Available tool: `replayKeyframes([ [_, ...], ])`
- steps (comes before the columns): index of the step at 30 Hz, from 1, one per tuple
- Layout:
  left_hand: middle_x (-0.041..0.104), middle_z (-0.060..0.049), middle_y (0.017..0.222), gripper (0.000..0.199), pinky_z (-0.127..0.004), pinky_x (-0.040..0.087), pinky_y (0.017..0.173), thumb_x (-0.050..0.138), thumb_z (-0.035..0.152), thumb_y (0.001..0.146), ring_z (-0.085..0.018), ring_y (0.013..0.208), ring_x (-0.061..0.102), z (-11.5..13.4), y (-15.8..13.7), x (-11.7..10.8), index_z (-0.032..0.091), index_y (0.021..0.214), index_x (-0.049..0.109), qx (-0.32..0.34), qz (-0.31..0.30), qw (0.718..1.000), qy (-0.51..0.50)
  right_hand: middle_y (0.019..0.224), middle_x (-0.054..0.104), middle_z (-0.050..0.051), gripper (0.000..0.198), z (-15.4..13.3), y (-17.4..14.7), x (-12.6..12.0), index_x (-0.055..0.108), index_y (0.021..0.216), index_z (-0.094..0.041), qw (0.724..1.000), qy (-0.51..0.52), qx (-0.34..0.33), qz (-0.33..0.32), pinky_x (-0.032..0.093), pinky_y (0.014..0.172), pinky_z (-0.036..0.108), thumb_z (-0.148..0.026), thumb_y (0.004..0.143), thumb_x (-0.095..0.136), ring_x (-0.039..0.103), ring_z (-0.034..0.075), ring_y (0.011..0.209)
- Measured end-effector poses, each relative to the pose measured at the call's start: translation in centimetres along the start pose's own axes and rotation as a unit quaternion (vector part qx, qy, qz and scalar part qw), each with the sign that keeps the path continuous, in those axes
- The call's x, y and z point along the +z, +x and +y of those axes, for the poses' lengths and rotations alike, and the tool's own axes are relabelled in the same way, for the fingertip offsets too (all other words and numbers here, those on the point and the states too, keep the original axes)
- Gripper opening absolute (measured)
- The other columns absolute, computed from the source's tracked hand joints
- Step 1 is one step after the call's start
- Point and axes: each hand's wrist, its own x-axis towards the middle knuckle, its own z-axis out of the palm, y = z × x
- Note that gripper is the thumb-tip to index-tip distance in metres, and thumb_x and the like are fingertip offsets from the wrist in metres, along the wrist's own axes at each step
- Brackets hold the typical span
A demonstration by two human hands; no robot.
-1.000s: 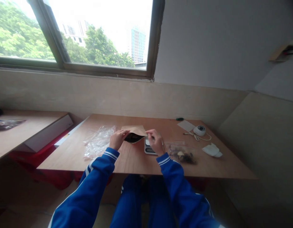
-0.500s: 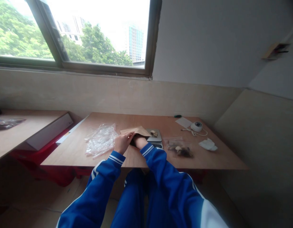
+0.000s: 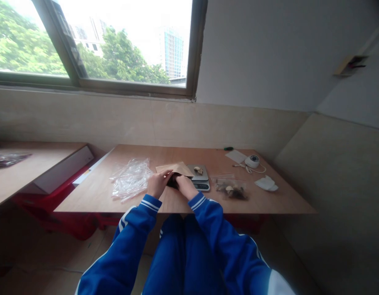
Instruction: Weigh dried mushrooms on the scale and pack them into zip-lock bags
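A brown paper bag (image 3: 174,167) lies on the table with its mouth towards me and dark stuff showing inside. My left hand (image 3: 157,183) pinches the bag's edge at the left of the opening. At the right of the mouth is my right hand (image 3: 187,187), its fingers curled and their tips hidden in the opening. What those fingertips grip, if anything, I cannot make out. Just right of the bag, partly behind my right hand, stands a digital kitchen scale (image 3: 203,182) with a pale dried piece (image 3: 198,169) on its plate.
Clear plastic bags (image 3: 131,180) lie in a heap at the left. To the right are a plastic bag of dried pieces (image 3: 231,189), a crumpled white tissue (image 3: 266,183), a white dome camera (image 3: 253,161) with its cable, a paper sheet (image 3: 236,156) and a green-handled tool (image 3: 228,148).
My right hand has drawn back a little from inside the bag, towards me and right, so more of it and the scale's display show. My left hand keeps hold of the bag.
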Motion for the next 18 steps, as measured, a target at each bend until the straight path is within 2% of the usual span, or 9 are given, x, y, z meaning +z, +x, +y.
replayKeyframes([
  [6, 0.074, -0.002, 0.079, 0.031, -0.025, 0.044, 0.063, 0.048, 0.045, 0.086, -0.02, 0.072, 0.068, 0.0, -0.4, 0.1, 0.03, 0.101, 0.07, 0.0, -0.011, 1.0, 0.017, 0.103, 0.069, 0.013, 0.034, -1.1, -0.5, -0.9, 0.061, 0.112, -0.012, 0.988, -0.129, 0.028, -0.079, 0.051, 0.08, 0.035, -0.003, 0.082, 0.046, 0.065, 0.026, 0.09],
  [13, 0.074, -0.001, 0.082, 0.031, -0.023, 0.044, 0.063, 0.048, 0.045, 0.087, -0.018, 0.074, 0.068, 0.3, -0.5, 0.0, 0.031, 0.104, 0.069, -0.01, -0.018, 0.999, 0.024, 0.114, 0.063, 0.02, 0.04, -1.9, -0.5, -0.2, 0.054, 0.122, -0.005, 0.971, -0.215, 0.047, -0.095, 0.046, 0.091, 0.038, -0.001, 0.086, 0.035, 0.06, 0.029, 0.104],
  [18, 0.074, 0.0, 0.087, 0.032, -0.023, 0.043, 0.06, 0.045, 0.044, 0.088, -0.017, 0.074, 0.067, 0.6, -0.6, 0.3, 0.032, 0.107, 0.068, -0.012, -0.031, 0.999, 0.016, 0.116, 0.061, 0.021, 0.041, -1.8, -0.9, 0.3, 0.053, 0.124, -0.005, 0.964, -0.242, 0.049, -0.1, 0.046, 0.089, 0.04, -0.002, 0.087, 0.035, 0.059, 0.03, 0.105],
])
